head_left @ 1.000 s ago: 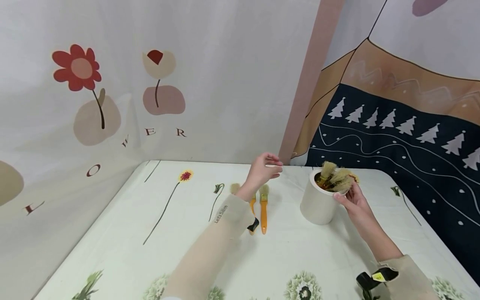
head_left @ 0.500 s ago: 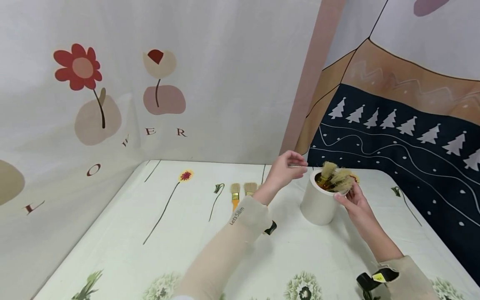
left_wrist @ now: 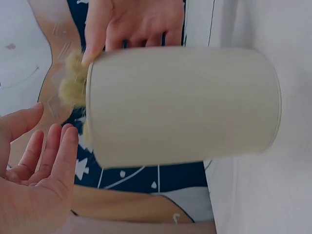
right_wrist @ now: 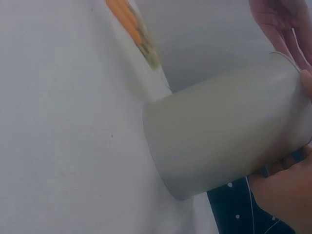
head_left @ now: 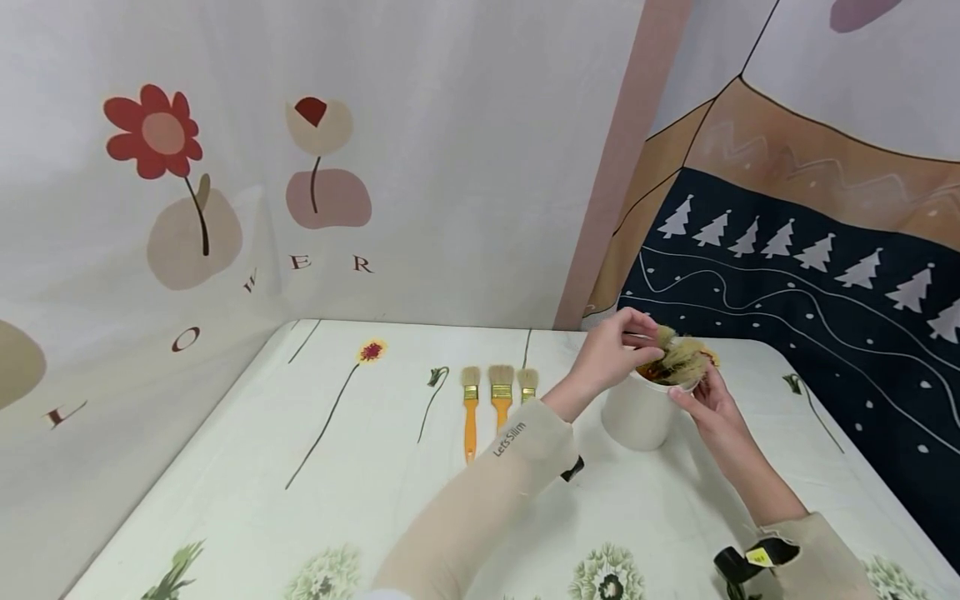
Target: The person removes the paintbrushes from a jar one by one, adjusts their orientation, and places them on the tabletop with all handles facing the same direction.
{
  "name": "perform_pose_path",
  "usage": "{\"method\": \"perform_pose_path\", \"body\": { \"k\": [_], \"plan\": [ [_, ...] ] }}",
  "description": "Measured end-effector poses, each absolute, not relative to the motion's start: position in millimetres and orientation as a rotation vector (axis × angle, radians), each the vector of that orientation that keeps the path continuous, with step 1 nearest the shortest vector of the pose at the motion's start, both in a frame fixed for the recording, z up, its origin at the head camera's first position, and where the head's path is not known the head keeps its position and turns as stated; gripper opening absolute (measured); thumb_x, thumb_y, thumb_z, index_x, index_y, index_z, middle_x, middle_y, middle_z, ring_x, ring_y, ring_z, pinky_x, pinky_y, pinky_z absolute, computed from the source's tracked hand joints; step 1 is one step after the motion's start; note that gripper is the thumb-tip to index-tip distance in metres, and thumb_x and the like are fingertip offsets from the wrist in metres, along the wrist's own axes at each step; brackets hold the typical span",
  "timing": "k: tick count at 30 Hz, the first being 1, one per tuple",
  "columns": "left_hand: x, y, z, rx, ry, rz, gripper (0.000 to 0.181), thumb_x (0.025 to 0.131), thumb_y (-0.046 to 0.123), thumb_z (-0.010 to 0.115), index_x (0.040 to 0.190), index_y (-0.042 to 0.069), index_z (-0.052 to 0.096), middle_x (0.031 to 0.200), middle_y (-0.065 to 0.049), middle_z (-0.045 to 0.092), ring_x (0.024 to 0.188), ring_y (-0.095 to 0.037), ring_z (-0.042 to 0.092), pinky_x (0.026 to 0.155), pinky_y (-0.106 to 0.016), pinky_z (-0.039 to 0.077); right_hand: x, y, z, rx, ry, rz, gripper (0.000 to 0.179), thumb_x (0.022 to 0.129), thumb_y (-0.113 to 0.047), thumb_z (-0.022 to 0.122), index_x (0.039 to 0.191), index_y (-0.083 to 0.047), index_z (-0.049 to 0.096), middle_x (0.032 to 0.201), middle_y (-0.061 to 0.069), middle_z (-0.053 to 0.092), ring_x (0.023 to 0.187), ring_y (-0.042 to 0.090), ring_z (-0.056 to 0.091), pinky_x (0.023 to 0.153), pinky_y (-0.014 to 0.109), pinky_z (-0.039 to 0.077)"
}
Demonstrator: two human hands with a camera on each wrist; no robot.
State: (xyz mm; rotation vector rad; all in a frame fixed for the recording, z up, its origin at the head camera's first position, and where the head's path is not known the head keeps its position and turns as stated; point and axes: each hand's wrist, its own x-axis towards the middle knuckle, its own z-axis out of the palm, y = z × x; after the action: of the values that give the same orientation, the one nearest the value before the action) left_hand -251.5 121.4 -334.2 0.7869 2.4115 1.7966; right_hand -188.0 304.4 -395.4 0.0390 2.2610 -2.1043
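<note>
A white cylindrical pot (head_left: pixel 636 418) stands upright on the table at the right, with brushes inside whose pale bristles (head_left: pixel 681 360) stick out over its rim. My right hand (head_left: pixel 716 408) holds the pot at its right side, thumb at the rim and fingers round the far side. At the pot's mouth, my left hand (head_left: pixel 609 357) reaches over with fingers loosely bent. The left wrist view has that hand (left_wrist: pixel 41 180) with thumb and fingers apart, just short of the bristles (left_wrist: pixel 73 90) and holding nothing. The brush handles are hidden inside the pot.
Three flat paintbrushes with orange handles, one of them (head_left: pixel 470 408), lie in a row left of the pot; my left sleeve (head_left: pixel 525 450) partly covers them. A flower-print cloth (head_left: pixel 225 500) covers the table. Printed curtains (head_left: pixel 465 167) hang behind it.
My left hand has moved right, from above the paintbrushes on the table to the pot's mouth, uncovering some of those brushes. The right hand and pot have stayed put.
</note>
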Motion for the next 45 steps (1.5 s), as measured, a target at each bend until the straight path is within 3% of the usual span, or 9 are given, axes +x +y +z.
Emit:
{"method": "perform_pose_path", "body": {
  "k": [12, 19, 27, 45],
  "plan": [
    [-241.7, 143.8, -341.1, 0.807, 2.487, 1.659, 0.029, 0.088, 0.013, 0.076, 0.114, 0.013, 0.063, 0.117, 0.000, 0.071, 0.103, -0.005, 0.069, 0.083, -0.007, 0.052, -188.0, 305.3, -396.9, -0.018, 2.265, -2.126, 0.089, 0.104, -0.025, 0.052, 0.158, -0.025, -0.019, 0.166, 0.001, -0.025, 0.152, 0.020, -0.024, 0.125, 0.045, -0.005],
    [-238.4, 152.1, -340.9, 0.749, 2.726, 1.391, 0.025, 0.092, 0.028, 0.073, 0.114, 0.020, 0.066, 0.105, 0.007, 0.073, 0.088, 0.001, 0.064, 0.072, -0.008, 0.048, -188.8, 305.9, -395.7, -0.040, 2.295, -2.099, 0.086, 0.105, -0.027, 0.051, 0.159, -0.025, -0.016, 0.167, 0.003, -0.022, 0.154, 0.021, -0.021, 0.126, 0.044, -0.004],
    [-238.7, 154.1, -341.0, 0.766, 2.837, 1.218, 0.021, 0.094, 0.024, 0.070, 0.116, 0.025, 0.071, 0.103, 0.012, 0.074, 0.088, 0.003, 0.064, 0.069, -0.007, 0.045, -188.4, 306.1, -397.2, -0.043, 2.299, -2.107, 0.085, 0.105, -0.025, 0.052, 0.159, -0.024, -0.014, 0.168, 0.005, -0.019, 0.154, 0.022, -0.019, 0.126, 0.042, -0.003],
    [-236.3, 150.5, -348.6, 0.783, 2.640, 1.745, 0.017, 0.096, 0.016, 0.067, 0.111, 0.015, 0.076, 0.107, 0.002, 0.076, 0.083, 0.003, 0.064, 0.068, -0.003, 0.048, -188.3, 306.1, -399.1, -0.050, 2.308, -2.108, 0.087, 0.104, -0.023, 0.053, 0.159, -0.023, -0.014, 0.168, 0.001, -0.019, 0.155, 0.021, -0.017, 0.128, 0.035, 0.004]
  ]
}}
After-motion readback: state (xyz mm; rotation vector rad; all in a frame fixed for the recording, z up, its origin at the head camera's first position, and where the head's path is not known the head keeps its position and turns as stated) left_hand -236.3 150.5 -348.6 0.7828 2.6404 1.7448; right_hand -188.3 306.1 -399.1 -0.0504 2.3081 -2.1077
